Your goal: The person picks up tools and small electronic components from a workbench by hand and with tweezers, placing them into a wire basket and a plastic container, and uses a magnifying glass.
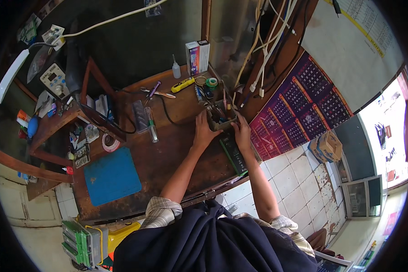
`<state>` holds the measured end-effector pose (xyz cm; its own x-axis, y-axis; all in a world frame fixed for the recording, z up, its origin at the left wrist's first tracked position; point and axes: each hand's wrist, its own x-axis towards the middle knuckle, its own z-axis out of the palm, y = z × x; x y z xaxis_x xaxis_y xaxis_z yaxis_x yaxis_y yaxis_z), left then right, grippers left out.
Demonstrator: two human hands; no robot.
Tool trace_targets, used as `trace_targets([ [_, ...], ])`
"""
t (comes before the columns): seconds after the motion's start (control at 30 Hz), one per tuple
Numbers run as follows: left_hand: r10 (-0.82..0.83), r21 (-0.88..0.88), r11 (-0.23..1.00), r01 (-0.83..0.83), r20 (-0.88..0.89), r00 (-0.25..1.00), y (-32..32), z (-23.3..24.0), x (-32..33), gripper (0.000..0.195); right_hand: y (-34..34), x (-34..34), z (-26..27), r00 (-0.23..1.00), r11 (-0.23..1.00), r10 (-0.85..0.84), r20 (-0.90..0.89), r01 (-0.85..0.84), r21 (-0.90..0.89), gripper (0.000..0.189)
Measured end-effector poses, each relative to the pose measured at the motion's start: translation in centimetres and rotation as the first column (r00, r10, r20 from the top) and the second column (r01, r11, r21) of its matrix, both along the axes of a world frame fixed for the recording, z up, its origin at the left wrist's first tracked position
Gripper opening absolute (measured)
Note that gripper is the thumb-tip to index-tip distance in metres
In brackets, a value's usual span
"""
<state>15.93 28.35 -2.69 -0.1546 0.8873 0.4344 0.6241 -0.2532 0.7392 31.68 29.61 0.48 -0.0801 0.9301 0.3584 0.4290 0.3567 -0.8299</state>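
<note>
My left hand (204,131) and my right hand (242,132) grip opposite sides of a small open-topped tool box (225,125) near the wooden workbench's (170,142) right edge. Upright hand tools (219,112) crowd the box, some with pink or orange handles; their lower ends are hidden. Just below the box lies a dark green panel (234,153), partly covered by my right hand and wrist. Beyond the box are a green tape roll (211,82) and a yellow-handled tool (183,85).
A blue mat (113,176) lies at left. A wooden shelf (56,125) carries a soldering station (54,81). A black cable (166,112) crosses the bench near a clear tube (151,124). A glue box (197,57) and dropper bottle (176,69) stand behind. White cables (268,51) hang at right.
</note>
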Motion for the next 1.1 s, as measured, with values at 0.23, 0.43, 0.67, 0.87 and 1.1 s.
trace_targets([
  [0.23, 0.005, -0.043, 0.999, -0.003, 0.041, 0.999, -0.2, 0.5, 0.7, 0.1, -0.3, -0.5, -0.1, 0.996, 0.997, -0.076, -0.048, 0.076, 0.0, 0.043],
  [0.43, -0.118, -0.007, 0.993, 0.118, 0.04, 0.992, -3.8, 1.8, -4.7, 0.097, -7.6, -3.5, 2.4, 0.976, 0.952, -0.213, 0.035, 0.199, 0.232, 0.047],
  [0.67, 0.107, -0.165, 0.986, -0.036, 0.444, 0.89, -3.9, 3.7, -13.9, 0.053, -6.6, -12.7, 2.8, 0.973, 0.967, 0.208, 0.101, -0.22, 0.13, 0.05],
  [0.87, -0.023, -0.144, 0.986, 0.08, 0.364, 0.931, 3.9, -1.3, -13.1, 0.033, 4.0, -16.3, -2.6, 0.934, 0.984, -0.005, 0.358, -0.058, 0.167, 0.06],
  [1.1, 0.004, -0.262, 0.963, 0.054, 0.213, 0.977, 9.8, -2.8, -10.3, 0.031, 8.3, -16.9, -3.9, 0.856, 0.988, -0.06, 0.513, 0.124, -0.09, 0.052],
])
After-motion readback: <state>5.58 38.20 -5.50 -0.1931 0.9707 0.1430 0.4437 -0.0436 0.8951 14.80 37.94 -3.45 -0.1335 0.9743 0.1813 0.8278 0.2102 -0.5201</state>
